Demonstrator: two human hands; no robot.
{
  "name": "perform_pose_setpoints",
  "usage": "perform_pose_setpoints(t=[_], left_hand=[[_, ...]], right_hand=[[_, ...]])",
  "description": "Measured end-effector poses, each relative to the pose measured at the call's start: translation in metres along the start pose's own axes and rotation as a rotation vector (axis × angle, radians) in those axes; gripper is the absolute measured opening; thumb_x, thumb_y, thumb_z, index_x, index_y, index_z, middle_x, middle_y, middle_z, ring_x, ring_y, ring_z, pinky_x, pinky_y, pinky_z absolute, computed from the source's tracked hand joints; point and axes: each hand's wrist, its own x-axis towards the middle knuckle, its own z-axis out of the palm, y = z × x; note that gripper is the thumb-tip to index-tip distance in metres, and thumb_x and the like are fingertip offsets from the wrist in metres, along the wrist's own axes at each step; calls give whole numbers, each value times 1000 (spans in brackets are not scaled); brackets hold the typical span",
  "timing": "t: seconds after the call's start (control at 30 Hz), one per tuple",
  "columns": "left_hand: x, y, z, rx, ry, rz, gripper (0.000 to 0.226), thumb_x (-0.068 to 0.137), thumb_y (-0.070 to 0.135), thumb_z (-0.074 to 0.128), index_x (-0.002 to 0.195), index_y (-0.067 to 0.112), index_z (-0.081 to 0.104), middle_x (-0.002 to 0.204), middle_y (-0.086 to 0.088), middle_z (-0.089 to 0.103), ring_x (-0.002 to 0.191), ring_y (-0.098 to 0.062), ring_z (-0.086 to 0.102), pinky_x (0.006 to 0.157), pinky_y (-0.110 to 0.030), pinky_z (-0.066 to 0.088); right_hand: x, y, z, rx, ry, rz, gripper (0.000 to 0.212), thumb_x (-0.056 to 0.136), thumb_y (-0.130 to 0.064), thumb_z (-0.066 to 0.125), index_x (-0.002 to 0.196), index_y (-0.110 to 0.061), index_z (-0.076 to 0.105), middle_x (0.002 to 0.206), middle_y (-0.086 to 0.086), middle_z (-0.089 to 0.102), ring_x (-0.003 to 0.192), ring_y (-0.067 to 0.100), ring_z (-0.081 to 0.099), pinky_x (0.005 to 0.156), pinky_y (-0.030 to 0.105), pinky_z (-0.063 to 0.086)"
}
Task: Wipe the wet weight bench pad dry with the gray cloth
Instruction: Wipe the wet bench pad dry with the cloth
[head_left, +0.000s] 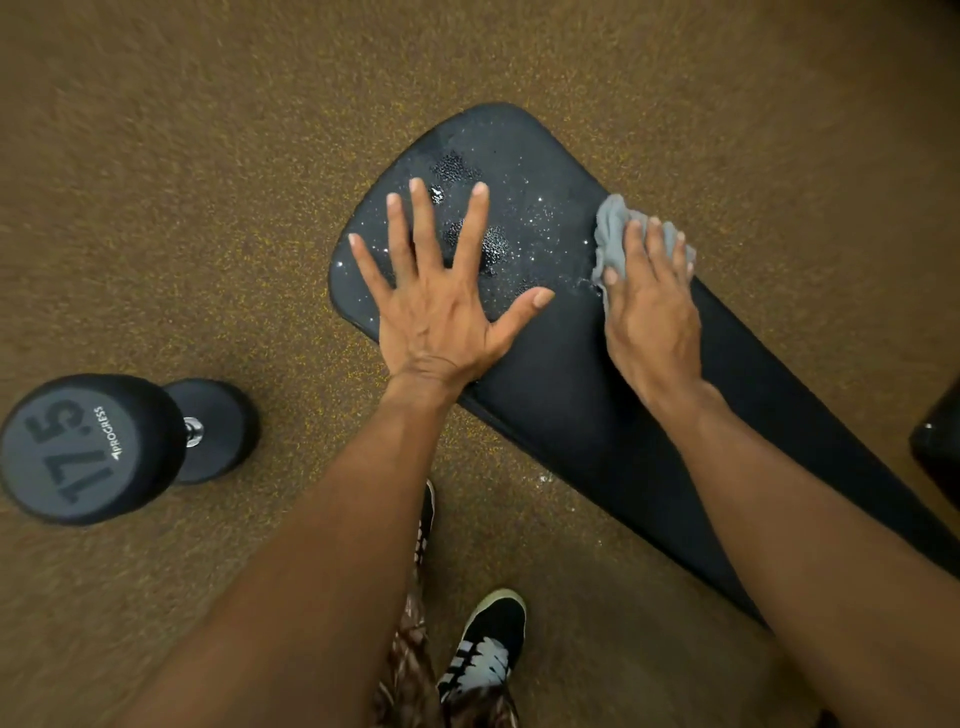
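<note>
The black weight bench pad (561, 374) runs from the upper middle down to the lower right. Its wide far end is covered in water droplets and small puddles (524, 213). My left hand (441, 291) lies flat on the wet end, fingers spread wide and straight. My right hand (649, 296) presses a bunched gray cloth (613, 228) onto the pad's right edge, fingers lying over the cloth, thumb against its left side. The nearer stretch of the pad looks matte, with no droplets visible.
A black 17.5 dumbbell (119, 447) stands on end on the brown speckled floor (208, 156) at the left. A dark object (940, 441) shows at the right edge. My black-and-white shoe (488, 649) stands below the pad.
</note>
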Motion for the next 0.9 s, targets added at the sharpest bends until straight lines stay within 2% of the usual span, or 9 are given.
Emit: perform_pose_setpoints(t=[0.1,0.27,0.37,0.43,0.53,0.6,0.73,0.9], left_hand=[[3,2,0,25,-41,15,97,80,93,12,160,40,7,169,-17,4,156,-37,0,117,-72,2],[1,-3,-3,-77,4,10,100,79,93,9,161,36,14,169,-15,10,156,-34,4,120,-67,0],[-2,-7,0,-178,91,-3,105,79,92,6,160,29,24,167,-15,19,155,-33,12,122,-63,2],[-3,-8,2,-189,110,3,106,78,93,6,159,27,27,166,-14,23,155,-31,15,122,-62,3],[-3,-8,3,-143,103,8,106,78,93,7,159,29,28,166,-13,24,155,-30,16,122,-62,5],[-2,-8,3,-125,90,6,104,78,93,8,159,30,27,166,-11,24,155,-30,17,122,-61,6],[-1,-8,3,-120,95,-6,103,79,93,10,158,30,29,166,-10,25,155,-28,18,123,-60,5],[-2,-7,3,-123,99,-26,104,79,93,13,158,27,30,164,-9,30,154,-26,22,123,-59,7]], right_hand=[[23,-14,3,-38,-13,-123,52,108,-33,31,157,-14,27,164,15,22,152,41,9,124,53,10],[-20,17,-12,-123,-100,-322,49,105,-20,47,152,-11,38,160,12,33,150,40,18,119,55,27],[-29,34,-22,-158,-145,-239,53,106,-27,38,156,-13,28,164,11,23,151,39,13,121,55,20],[-14,29,-21,-101,-123,-165,53,108,-28,32,158,-11,23,165,12,17,153,36,8,124,51,13],[26,0,-9,-27,-59,-117,53,109,-31,31,158,-12,22,165,14,18,152,38,8,124,51,11],[41,-18,1,-33,-38,-142,53,108,-34,31,157,-15,26,164,13,21,152,40,10,124,53,10],[14,-19,6,-67,-38,-358,49,106,-30,38,152,-13,39,160,12,32,150,42,17,121,57,17],[-3,6,-9,-93,-122,-299,52,107,-30,33,157,-17,27,165,7,20,153,35,10,123,53,15]])
